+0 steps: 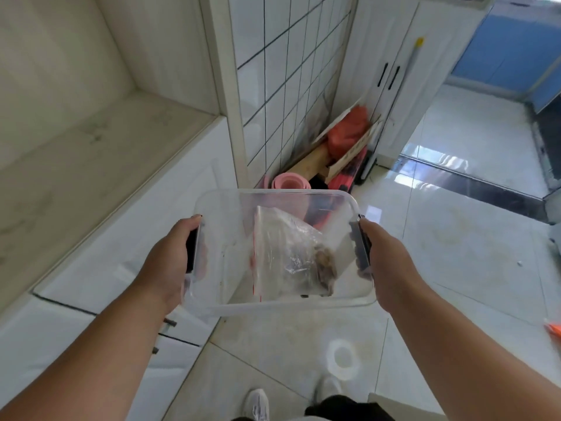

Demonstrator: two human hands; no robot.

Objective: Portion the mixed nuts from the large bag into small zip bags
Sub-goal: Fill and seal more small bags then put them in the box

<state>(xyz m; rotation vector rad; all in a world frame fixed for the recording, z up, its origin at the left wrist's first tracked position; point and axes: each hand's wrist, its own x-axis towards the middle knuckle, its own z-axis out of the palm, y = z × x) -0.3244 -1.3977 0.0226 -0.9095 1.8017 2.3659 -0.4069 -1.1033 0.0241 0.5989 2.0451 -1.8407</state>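
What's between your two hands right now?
In the head view, the clear plastic bin, a zip bag of nuts inside.

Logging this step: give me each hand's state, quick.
Left hand: grips the clear bin's left handle.
Right hand: grips its right handle.

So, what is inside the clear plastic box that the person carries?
Inside the clear box lies a zip bag with a red seal, holding a small clump of nuts in one corner. What lies under the bag is hidden.
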